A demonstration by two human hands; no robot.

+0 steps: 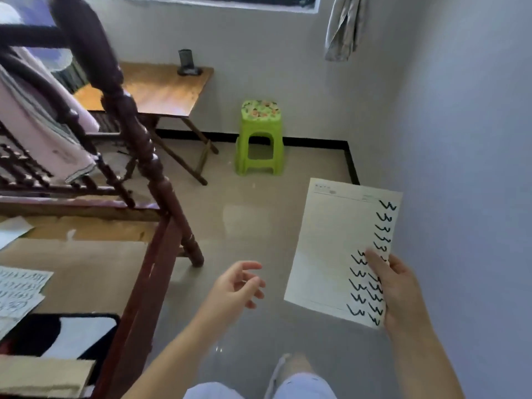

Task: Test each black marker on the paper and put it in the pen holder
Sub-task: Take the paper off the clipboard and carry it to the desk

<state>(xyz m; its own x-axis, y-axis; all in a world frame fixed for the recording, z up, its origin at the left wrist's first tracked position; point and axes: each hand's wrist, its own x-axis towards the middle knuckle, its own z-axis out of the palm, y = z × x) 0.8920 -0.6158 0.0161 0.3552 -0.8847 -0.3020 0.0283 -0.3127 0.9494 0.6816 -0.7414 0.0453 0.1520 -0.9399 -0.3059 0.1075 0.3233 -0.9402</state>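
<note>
My right hand (pixel 395 286) grips a sheet of paper (pixel 331 249) by its lower right edge, thumb on top. The paper is pale and carries two columns of black zigzag marks down its right side. My left hand (pixel 239 286) hovers to the left of the paper with fingers spread and nothing in it. A dark mesh pen holder (pixel 186 62) stands far ahead on the back right corner of a wooden folding table (pixel 161 93). No marker shows anywhere in view.
A dark wooden bed frame (pixel 144 156) with a turned post fills the left side, with papers (pixel 17 289) lying on it. A green plastic stool (pixel 260 136) stands by the far wall. Bare tiled floor (pixel 244 220) lies between me and the table. A wall is close on the right.
</note>
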